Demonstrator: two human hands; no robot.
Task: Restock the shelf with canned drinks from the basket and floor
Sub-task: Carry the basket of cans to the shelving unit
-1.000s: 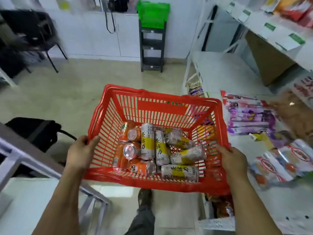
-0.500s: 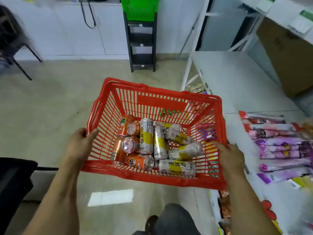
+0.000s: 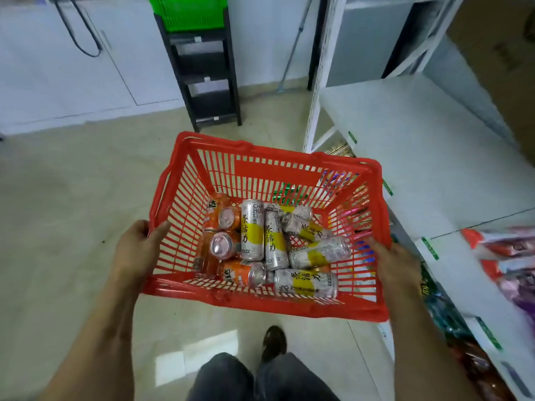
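Observation:
A red plastic basket [image 3: 278, 166] hangs in front of me above the floor. My left hand [image 3: 139, 250] grips its left rim and my right hand [image 3: 393, 264] grips its right rim. Several cans lie loose inside: orange cans [image 3: 241, 273] on the left, silver-and-yellow cans [image 3: 253, 230] in the middle and right. To the right, a white shelf [image 3: 405, 134] has a bare board at basket height.
Snack packets [image 3: 503, 244] lie on the shelf's near right part, with more packets on the tier below. A black step rack [image 3: 208, 82] carrying a green basket [image 3: 188, 10] stands against the far white cabinets. Beige floor lies open on the left.
I have walked forward along the shelf with the basket held in both hands. The bag and grey frame on the left have left view; the bare shelf board is now beside the basket.

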